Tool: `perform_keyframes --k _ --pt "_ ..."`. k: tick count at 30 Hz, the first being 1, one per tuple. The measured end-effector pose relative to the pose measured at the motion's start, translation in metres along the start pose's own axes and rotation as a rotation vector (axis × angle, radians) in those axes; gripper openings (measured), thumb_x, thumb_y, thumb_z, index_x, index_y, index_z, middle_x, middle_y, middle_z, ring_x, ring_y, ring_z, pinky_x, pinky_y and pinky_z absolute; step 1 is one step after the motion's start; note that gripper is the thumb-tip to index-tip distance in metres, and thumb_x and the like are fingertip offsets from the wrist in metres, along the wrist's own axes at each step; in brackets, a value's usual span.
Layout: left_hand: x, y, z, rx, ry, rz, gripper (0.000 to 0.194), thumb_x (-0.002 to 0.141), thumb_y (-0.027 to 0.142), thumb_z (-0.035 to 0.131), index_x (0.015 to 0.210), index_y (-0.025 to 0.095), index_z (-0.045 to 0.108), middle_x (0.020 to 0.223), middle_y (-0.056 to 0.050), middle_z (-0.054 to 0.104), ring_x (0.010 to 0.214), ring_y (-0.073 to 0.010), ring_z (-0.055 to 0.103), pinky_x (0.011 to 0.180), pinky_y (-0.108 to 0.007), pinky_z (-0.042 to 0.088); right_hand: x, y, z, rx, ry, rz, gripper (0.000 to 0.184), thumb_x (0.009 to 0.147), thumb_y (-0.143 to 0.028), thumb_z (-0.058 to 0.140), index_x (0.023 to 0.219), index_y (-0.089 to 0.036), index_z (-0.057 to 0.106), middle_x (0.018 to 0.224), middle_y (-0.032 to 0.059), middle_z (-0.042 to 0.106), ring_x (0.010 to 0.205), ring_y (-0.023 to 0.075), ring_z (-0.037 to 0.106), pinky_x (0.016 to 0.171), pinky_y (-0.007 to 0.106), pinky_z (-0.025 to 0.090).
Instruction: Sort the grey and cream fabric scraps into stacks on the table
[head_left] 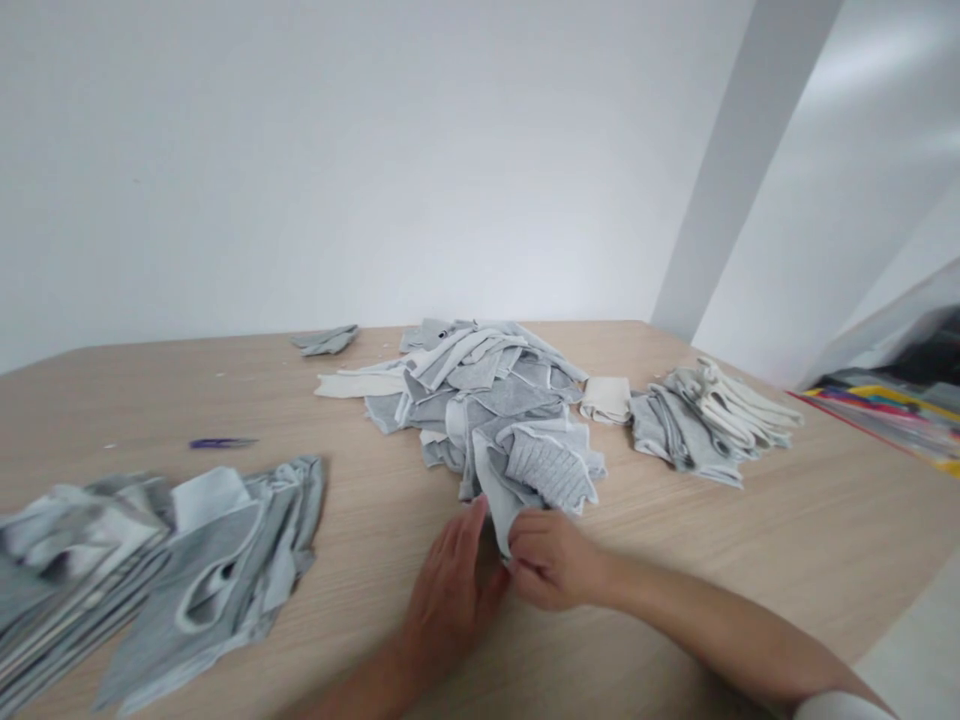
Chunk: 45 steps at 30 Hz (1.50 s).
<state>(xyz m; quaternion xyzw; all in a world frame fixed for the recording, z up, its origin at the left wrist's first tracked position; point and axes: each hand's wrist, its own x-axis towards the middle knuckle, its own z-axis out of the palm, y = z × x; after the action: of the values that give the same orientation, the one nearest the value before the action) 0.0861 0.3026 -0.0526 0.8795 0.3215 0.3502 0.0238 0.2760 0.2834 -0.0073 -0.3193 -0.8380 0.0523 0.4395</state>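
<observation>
On the pale wood-grain table (375, 560), the right hand (553, 562) pinches a light-grey knit cloth piece (496, 488) fronting the grey fabric heap (487, 385) (likely soft, light, best held by its edge); the left hand (448, 585) has its thumb apart.

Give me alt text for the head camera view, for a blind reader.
A right hand pinches a gray fabric piece at the near edge of a fabric heap on a tan table, the left hand close beside it. Gray garments lie at left, a purple tool beyond them; gray and cream fabrics lie at right.
</observation>
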Motion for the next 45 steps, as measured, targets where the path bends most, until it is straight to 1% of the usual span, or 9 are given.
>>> perform_keyframes --k 4,8,11,14,21,25,30,37,45 --pt "0.003 0.005 -0.006 0.028 -0.095 0.076 0.054 0.089 0.026 0.047 0.141 0.015 0.037 0.126 -0.017 0.053 0.115 -0.0295 0.051 0.094 -0.045 0.045 -0.015 -0.003 0.010 -0.062 -0.166 -0.080 0.023 0.084 -0.022 0.043 0.061 -0.022 0.040 0.064 0.0018 0.050 0.066 0.0150 0.048 0.059 0.027 0.039" --pt "0.010 0.013 -0.009 0.062 -0.233 0.043 0.021 0.090 0.023 0.047 0.094 0.019 0.067 0.102 -0.010 0.062 0.095 -0.0240 0.058 0.084 -0.041 0.047 -0.025 0.003 -0.002 -0.188 -0.169 -0.029 0.028 0.092 -0.030 0.042 0.067 -0.021 0.049 0.067 0.0029 0.055 0.067 0.0162 0.050 0.064 0.029 0.042" --pt "0.012 0.017 -0.009 0.065 -0.239 0.036 0.022 0.091 0.019 0.045 0.088 0.020 0.067 0.101 -0.009 0.062 0.095 -0.0223 0.057 0.085 -0.040 0.046 -0.026 0.018 -0.018 -0.425 -0.068 0.227 0.023 0.090 -0.038 0.049 0.097 -0.018 0.058 0.100 0.0124 0.063 0.095 0.0238 0.055 0.081 0.037 0.045" --pt "0.011 0.016 -0.006 0.045 -0.267 0.028 0.019 0.088 0.018 0.049 0.097 0.020 0.066 0.108 -0.009 0.061 0.100 -0.0235 0.056 0.088 -0.041 0.046 -0.019 0.038 -0.030 -0.651 -0.088 0.564 0.051 0.084 -0.048 0.057 0.122 -0.014 0.050 0.128 0.0208 0.052 0.119 0.0327 0.047 0.095 0.044 0.039" --pt "0.009 0.014 -0.005 0.047 -0.282 0.019 0.022 0.087 0.020 0.050 0.104 0.019 0.065 0.113 -0.011 0.061 0.106 -0.0262 0.056 0.092 -0.045 0.047 0.002 0.059 -0.048 -0.672 -0.339 0.894 0.025 0.089 -0.036 0.050 0.102 -0.015 0.057 0.091 0.0151 0.068 0.085 0.0282 0.064 0.074 0.036 0.042" --pt "0.009 0.014 -0.008 0.041 -0.251 0.029 0.023 0.087 0.020 0.050 0.105 0.019 0.065 0.110 -0.011 0.062 0.105 -0.0262 0.056 0.092 -0.045 0.046 0.011 0.041 -0.071 -0.638 -0.199 0.825 0.021 0.093 -0.034 0.042 0.096 -0.017 0.055 0.084 0.0105 0.066 0.075 0.0222 0.061 0.064 0.030 0.039" --pt "0.010 0.009 -0.014 -0.094 -0.061 0.017 0.031 0.091 0.023 0.049 0.120 0.019 0.056 0.121 -0.012 0.058 0.116 -0.0269 0.052 0.100 -0.046 0.041 0.009 -0.008 -0.079 -0.308 0.397 0.432 0.014 0.093 -0.035 0.049 0.094 -0.021 0.050 0.070 0.0001 0.055 0.061 0.0155 0.051 0.056 0.026 0.038" --pt "0.022 0.022 -0.049 -0.795 0.124 -0.178 0.077 0.083 0.055 0.059 0.144 0.022 0.027 0.135 -0.014 0.051 0.120 -0.0318 0.053 0.096 -0.044 0.048 -0.015 -0.054 -0.031 0.076 0.296 0.220 0.023 0.089 -0.014 0.048 0.110 -0.024 0.044 0.092 0.0029 0.058 0.079 0.0161 0.058 0.070 0.029 0.048" --pt "0.032 0.046 -0.096 -0.735 0.111 -0.036 0.031 0.086 0.017 0.057 0.116 0.027 0.060 0.107 -0.003 0.069 0.094 -0.0194 0.067 0.082 -0.028 0.053 -0.022 -0.055 -0.014 0.364 0.268 0.179 0.046 0.076 -0.016 0.062 0.113 -0.028 0.038 0.117 0.0097 0.051 0.103 0.0234 0.056 0.083 0.037 0.049"
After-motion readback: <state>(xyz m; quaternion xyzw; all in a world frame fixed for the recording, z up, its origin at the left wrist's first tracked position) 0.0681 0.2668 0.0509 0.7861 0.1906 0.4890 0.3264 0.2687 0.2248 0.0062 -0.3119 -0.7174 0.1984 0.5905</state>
